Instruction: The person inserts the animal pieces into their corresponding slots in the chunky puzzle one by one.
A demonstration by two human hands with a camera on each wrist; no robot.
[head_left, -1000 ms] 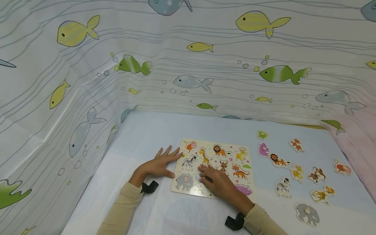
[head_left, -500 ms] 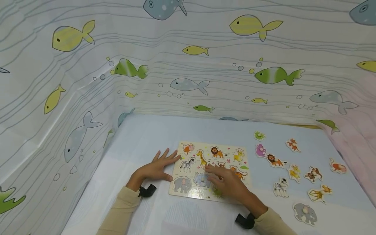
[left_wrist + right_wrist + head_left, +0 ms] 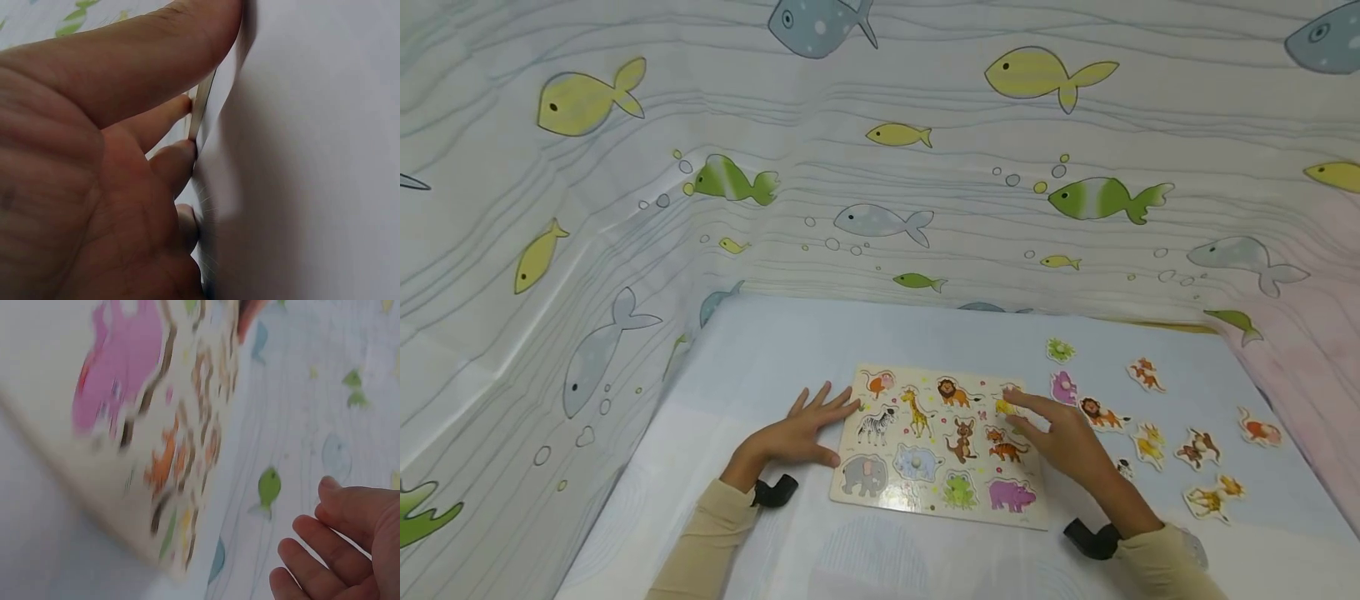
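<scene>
A wooden puzzle board [image 3: 917,500] with printed animals lies on the table. In its lower row sits a light blue rhino-like piece [image 3: 917,463] with a knob. My left hand [image 3: 790,435] rests at the board's left side, fingers spread; in the left wrist view fingertips [image 3: 175,159] touch near the board's edge. Over the board's right side is my right hand [image 3: 1063,437], holding nothing. The right wrist view shows its fingers [image 3: 325,550] loosely bent and apart from the board. It partly hides the goat picture.
Right of the board lie loose knobbed animal pieces, among them a frog [image 3: 1060,350], a purple hippo [image 3: 1063,388], a lion [image 3: 1101,413] and a giraffe [image 3: 1213,498]. The right forearm partly covers the zebra [image 3: 1124,468] and the elephant. A fish-patterned curtain [image 3: 820,275] stands behind.
My right hand has left the rhino-like piece in the lower row and moved right across the board, uncovering the frog, hippo and kangaroo pictures. My left hand has stayed at the board's edge.
</scene>
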